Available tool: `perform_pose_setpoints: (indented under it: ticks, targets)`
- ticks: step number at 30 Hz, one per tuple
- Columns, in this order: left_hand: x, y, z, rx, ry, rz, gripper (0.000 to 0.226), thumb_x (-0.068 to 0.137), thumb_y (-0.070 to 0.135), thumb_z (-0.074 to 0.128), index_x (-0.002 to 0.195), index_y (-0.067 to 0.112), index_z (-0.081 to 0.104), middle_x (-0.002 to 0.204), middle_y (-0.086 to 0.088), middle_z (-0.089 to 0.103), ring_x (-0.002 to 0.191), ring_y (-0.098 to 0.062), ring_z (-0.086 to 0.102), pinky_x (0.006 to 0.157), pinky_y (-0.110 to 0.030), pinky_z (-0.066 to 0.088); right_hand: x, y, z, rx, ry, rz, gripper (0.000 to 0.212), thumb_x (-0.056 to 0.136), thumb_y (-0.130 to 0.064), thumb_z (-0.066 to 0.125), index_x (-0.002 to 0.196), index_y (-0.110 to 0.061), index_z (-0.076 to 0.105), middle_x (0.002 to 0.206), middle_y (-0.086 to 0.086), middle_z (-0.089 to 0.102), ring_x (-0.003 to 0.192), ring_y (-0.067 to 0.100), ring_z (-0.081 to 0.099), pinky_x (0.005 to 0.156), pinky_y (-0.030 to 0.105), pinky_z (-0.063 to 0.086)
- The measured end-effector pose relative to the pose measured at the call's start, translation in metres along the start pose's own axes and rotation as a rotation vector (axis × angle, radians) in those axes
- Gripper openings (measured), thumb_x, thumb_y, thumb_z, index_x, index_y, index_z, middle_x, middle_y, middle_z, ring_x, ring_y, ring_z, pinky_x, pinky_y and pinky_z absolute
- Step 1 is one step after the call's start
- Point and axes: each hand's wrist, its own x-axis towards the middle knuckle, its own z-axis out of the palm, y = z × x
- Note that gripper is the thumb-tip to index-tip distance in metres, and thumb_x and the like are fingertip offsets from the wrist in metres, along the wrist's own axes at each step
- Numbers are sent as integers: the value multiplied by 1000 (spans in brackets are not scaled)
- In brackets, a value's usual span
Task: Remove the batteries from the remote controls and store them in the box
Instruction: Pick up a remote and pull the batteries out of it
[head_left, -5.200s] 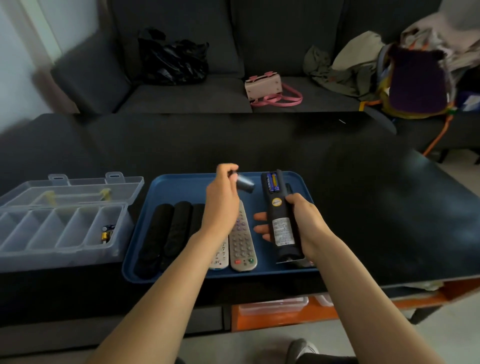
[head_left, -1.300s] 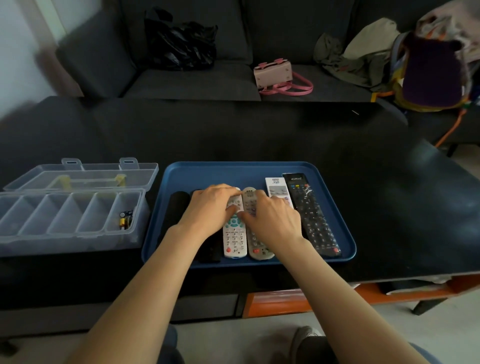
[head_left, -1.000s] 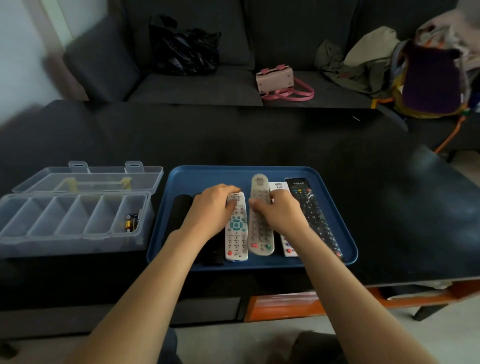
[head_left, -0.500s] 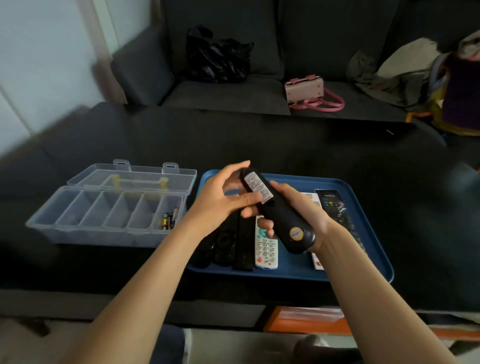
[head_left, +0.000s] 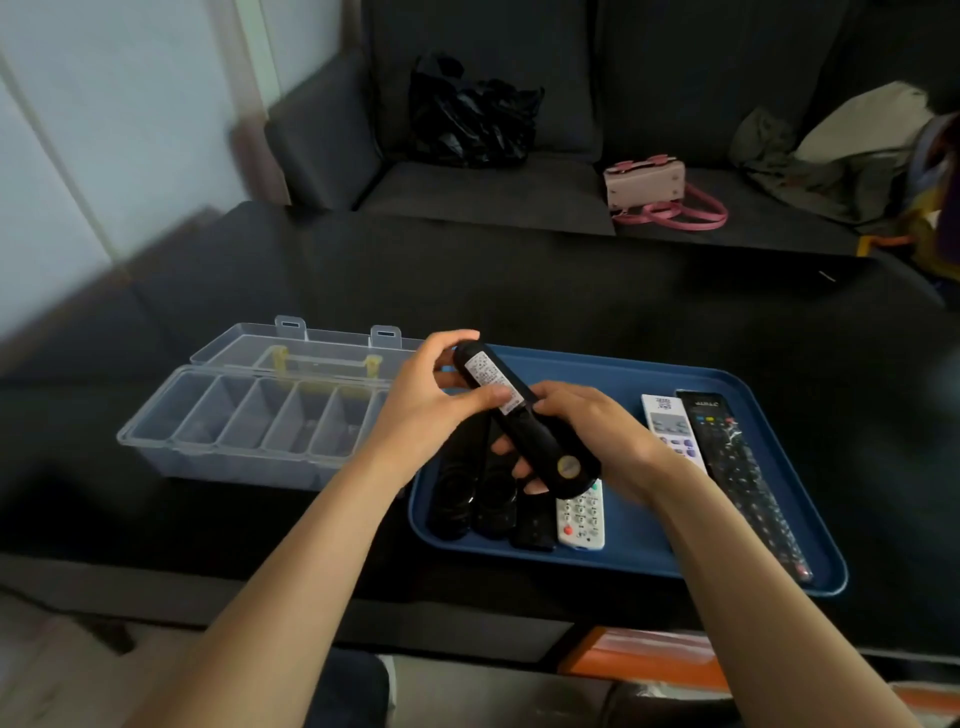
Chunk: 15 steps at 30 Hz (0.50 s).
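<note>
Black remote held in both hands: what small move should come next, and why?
Probably slide the back cover off with the left hand. The black remote is held back-side up over the blue tray, cover apparently closed, right hand gripping its lower end.

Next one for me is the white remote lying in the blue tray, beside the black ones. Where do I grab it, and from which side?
Take the white remote by its near end, pinching its two long edges from above. It lies flat, buttons up, in the blue tray; its far end is hidden under the held black remote, and a black remote crowds its left edge, so come from the freer right.
</note>
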Motion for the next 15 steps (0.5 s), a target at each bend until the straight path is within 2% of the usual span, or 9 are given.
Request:
perform_pose_setpoints:
  ticks: [2, 4, 7, 9, 11, 13, 15]
  targets:
    - [-1, -1, -1, 140, -9, 52, 72, 67, 24, 80, 130, 27, 46, 123, 6, 47, 107, -9, 56, 88, -25, 51, 0, 0, 1, 24, -9, -3, 26, 99, -11, 33, 108, -7, 57, 89, 21, 68, 68, 27, 61, 60, 38, 56]
    - [-3, 0, -1, 278, 13, 140, 82, 66, 27, 81, 138, 20, 40, 124, 7, 40, 110, -8, 51, 90, -21, 47, 2, 0, 2, 10, 10, -22, 27, 100, -11, 34, 110, -8, 58, 89, 21, 67, 68, 26, 61, 60, 38, 56]
    - [-4, 4, -3, 483, 41, 231, 87, 66, 35, 80, 140, 15, 38, 123, 2, 43, 107, -5, 48, 86, -11, 37, 4, 2, 3, -40, 53, -61, 26, 99, -11, 36, 106, -13, 61, 91, 21, 69, 68, 25, 63, 58, 37, 56]
    - [-3, 6, -5, 594, 41, 251, 88, 68, 39, 78, 141, 14, 36, 126, -2, 46, 111, -10, 48, 86, -10, 32, 5, 3, 5, -70, 82, -83, 26, 99, -11, 37, 102, -17, 62, 90, 20, 69, 68, 26, 63, 56, 35, 56]
    - [-5, 9, -3, 688, 21, 254, 88, 73, 43, 73, 144, 13, 31, 137, -6, 43, 124, -18, 43, 93, -14, 29, 5, 3, 7, -94, 117, -97, 25, 99, -10, 38, 99, -17, 62, 84, 17, 68, 67, 27, 63, 54, 34, 56]
    - [-9, 14, 3, 813, -12, 234, 85, 81, 46, 62, 147, 13, 20, 150, -11, 29, 134, -25, 33, 102, -23, 27, 4, 3, 10, -97, 140, -109, 24, 99, -11, 38, 102, -14, 61, 77, 15, 64, 62, 24, 63, 51, 33, 56]
    - [-12, 20, 11, 970, -15, 241, 77, 88, 46, 49, 148, 13, 13, 154, -16, 16, 134, -29, 34, 101, -28, 31, 3, 1, 12, -91, 155, -122, 24, 100, -12, 36, 107, -11, 59, 72, 15, 62, 54, 18, 62, 47, 31, 55]
